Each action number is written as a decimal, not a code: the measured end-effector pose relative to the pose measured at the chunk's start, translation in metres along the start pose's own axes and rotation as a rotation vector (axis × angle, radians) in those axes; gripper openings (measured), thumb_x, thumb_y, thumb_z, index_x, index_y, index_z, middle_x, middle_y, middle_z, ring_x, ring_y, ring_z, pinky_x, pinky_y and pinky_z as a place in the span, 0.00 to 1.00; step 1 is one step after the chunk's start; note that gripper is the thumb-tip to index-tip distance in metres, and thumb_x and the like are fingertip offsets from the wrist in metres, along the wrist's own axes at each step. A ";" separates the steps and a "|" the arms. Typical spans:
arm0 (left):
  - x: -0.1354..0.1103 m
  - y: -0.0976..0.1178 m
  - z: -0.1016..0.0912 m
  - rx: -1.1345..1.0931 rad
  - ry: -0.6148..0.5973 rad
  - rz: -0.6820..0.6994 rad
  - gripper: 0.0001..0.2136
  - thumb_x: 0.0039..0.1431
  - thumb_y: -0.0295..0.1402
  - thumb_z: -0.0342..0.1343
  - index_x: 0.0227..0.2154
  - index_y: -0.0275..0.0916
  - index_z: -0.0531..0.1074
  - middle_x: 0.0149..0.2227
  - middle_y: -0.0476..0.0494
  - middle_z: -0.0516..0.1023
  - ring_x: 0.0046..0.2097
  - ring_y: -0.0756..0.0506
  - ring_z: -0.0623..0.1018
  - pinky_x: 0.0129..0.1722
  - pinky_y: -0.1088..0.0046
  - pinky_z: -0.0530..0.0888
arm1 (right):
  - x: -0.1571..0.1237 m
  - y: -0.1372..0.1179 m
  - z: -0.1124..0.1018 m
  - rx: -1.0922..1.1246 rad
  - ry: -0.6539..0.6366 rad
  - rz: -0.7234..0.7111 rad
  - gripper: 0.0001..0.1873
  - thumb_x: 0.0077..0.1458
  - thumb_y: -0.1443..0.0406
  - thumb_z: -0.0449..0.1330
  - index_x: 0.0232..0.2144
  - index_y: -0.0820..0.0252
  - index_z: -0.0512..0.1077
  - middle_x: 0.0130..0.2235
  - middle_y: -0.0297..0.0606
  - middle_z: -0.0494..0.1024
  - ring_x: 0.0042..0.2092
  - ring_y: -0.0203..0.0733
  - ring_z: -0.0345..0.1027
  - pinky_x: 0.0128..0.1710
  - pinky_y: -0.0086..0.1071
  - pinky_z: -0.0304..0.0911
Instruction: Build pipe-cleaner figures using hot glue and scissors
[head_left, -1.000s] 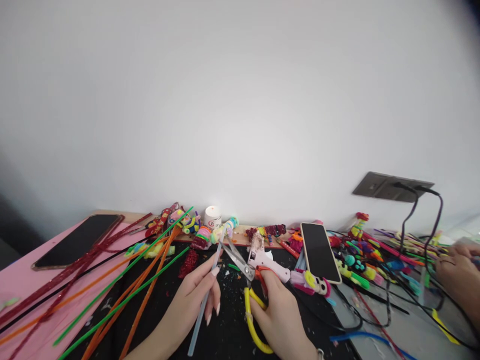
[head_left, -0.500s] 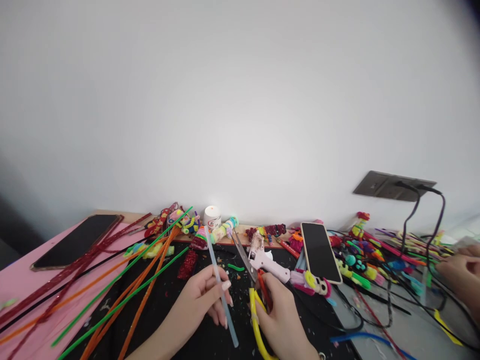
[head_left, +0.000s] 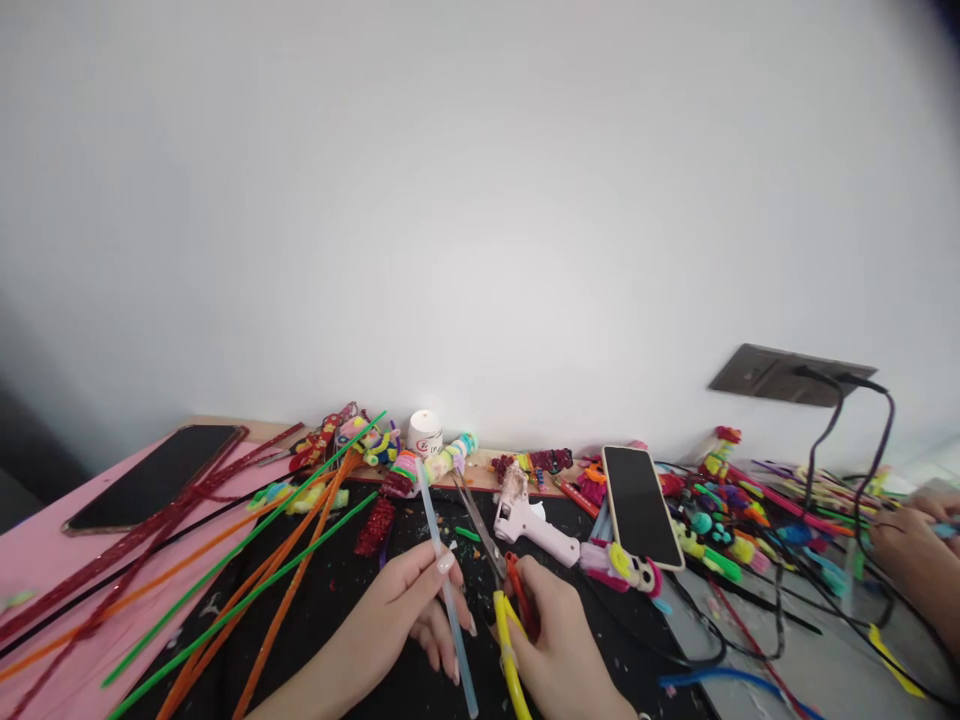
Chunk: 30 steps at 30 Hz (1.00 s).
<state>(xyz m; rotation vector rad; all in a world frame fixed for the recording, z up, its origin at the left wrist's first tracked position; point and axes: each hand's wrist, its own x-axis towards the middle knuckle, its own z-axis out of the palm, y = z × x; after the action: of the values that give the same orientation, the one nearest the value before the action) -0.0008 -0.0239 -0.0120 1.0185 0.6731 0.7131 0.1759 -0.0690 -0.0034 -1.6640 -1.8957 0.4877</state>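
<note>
My left hand (head_left: 409,615) pinches a long pale blue stick (head_left: 446,590) between thumb and fingers; the stick slants from upper left to lower right. My right hand (head_left: 559,640) grips yellow-handled scissors (head_left: 491,560), whose closed blades point up and left beside the stick. A bent yellow pipe cleaner (head_left: 511,655) lies under the right hand. Both hands are over a black mat (head_left: 337,610) scattered with tiny scraps.
A pink glue gun (head_left: 529,520) and a phone (head_left: 639,503) lie just beyond my hands. Long orange, green and red pipe cleaners (head_left: 247,570) fan out left, beside another phone (head_left: 154,478). Another person's hands (head_left: 919,550) work at right among cables and colourful craft pieces.
The left hand turned the blue stick from leaning right to leaning left. The scissor blades drew shut and the right hand pulled back toward me.
</note>
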 end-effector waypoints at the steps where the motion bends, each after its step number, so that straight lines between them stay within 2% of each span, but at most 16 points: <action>1: 0.000 -0.001 0.001 -0.023 -0.018 -0.011 0.13 0.59 0.42 0.47 0.29 0.36 0.62 0.24 0.45 0.77 0.18 0.50 0.77 0.16 0.81 0.67 | -0.001 0.000 0.000 -0.006 -0.003 -0.004 0.08 0.50 0.68 0.53 0.24 0.57 0.55 0.24 0.30 0.64 0.26 0.35 0.55 0.24 0.26 0.51; 5: -0.002 0.000 0.003 -0.092 -0.076 -0.045 0.12 0.59 0.42 0.47 0.30 0.37 0.62 0.26 0.44 0.77 0.21 0.49 0.78 0.19 0.80 0.69 | -0.002 0.000 0.000 -0.038 -0.017 -0.011 0.07 0.49 0.68 0.53 0.24 0.58 0.56 0.24 0.30 0.64 0.26 0.36 0.55 0.24 0.26 0.50; 9: -0.003 0.005 0.005 -0.098 -0.075 -0.082 0.09 0.57 0.38 0.52 0.31 0.36 0.65 0.28 0.45 0.77 0.25 0.49 0.79 0.23 0.79 0.71 | -0.001 0.001 -0.002 -0.009 -0.012 -0.008 0.07 0.50 0.68 0.53 0.24 0.58 0.57 0.24 0.30 0.63 0.26 0.35 0.54 0.25 0.26 0.50; 12: -0.004 0.007 0.004 -0.086 -0.090 -0.102 0.09 0.56 0.37 0.53 0.32 0.35 0.67 0.27 0.44 0.77 0.23 0.50 0.78 0.22 0.80 0.70 | 0.001 0.003 -0.005 0.045 0.004 0.010 0.08 0.51 0.69 0.52 0.23 0.58 0.57 0.23 0.28 0.62 0.25 0.34 0.53 0.24 0.26 0.49; 17: -0.006 0.009 0.001 -0.141 -0.100 -0.100 0.13 0.59 0.39 0.49 0.34 0.33 0.70 0.20 0.48 0.72 0.14 0.56 0.66 0.13 0.83 0.60 | 0.003 0.007 -0.007 0.057 0.061 0.035 0.09 0.50 0.69 0.54 0.23 0.58 0.56 0.23 0.28 0.61 0.26 0.34 0.53 0.24 0.26 0.49; 22: -0.007 0.013 -0.003 -0.301 -0.048 -0.078 0.14 0.59 0.36 0.50 0.44 0.32 0.70 0.15 0.54 0.65 0.13 0.58 0.54 0.14 0.82 0.52 | 0.003 0.007 -0.009 0.039 0.071 0.031 0.06 0.49 0.70 0.54 0.24 0.59 0.59 0.24 0.30 0.64 0.27 0.36 0.56 0.25 0.27 0.51; 25: -0.006 0.016 -0.005 -0.402 -0.063 -0.087 0.15 0.58 0.35 0.52 0.46 0.34 0.69 0.14 0.57 0.60 0.14 0.58 0.51 0.14 0.80 0.48 | 0.003 0.007 -0.009 0.054 0.094 0.041 0.03 0.48 0.70 0.54 0.27 0.59 0.61 0.26 0.32 0.66 0.28 0.38 0.59 0.27 0.28 0.55; 30: -0.007 0.021 -0.009 -0.495 -0.120 -0.123 0.16 0.56 0.31 0.53 0.47 0.32 0.70 0.12 0.60 0.52 0.14 0.58 0.48 0.15 0.79 0.48 | 0.006 0.015 -0.004 0.213 0.273 0.116 0.09 0.49 0.69 0.53 0.35 0.59 0.61 0.31 0.35 0.68 0.30 0.38 0.63 0.28 0.29 0.60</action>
<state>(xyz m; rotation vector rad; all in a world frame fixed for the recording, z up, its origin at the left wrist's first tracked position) -0.0164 -0.0174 0.0052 0.5538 0.4196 0.6607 0.1899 -0.0615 -0.0085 -1.6140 -1.5048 0.4645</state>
